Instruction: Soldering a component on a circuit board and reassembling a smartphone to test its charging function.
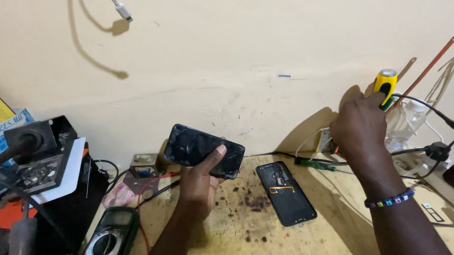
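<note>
My left hand holds a black phone with a cracked screen up above the wooden bench, thumb across its lower edge. My right hand reaches to the back right and grips a yellow-handled screwdriver that stands near the wall. Between the hands, a second black phone body lies flat on the bench with its back off and an orange flex cable showing. A beaded bracelet is on my right wrist.
A green multimeter with red and black leads lies at front left. Dark equipment and a soldering station fill the left side. A small metal box sits by the wall. Cables, a power strip and a green-handled tool are at right.
</note>
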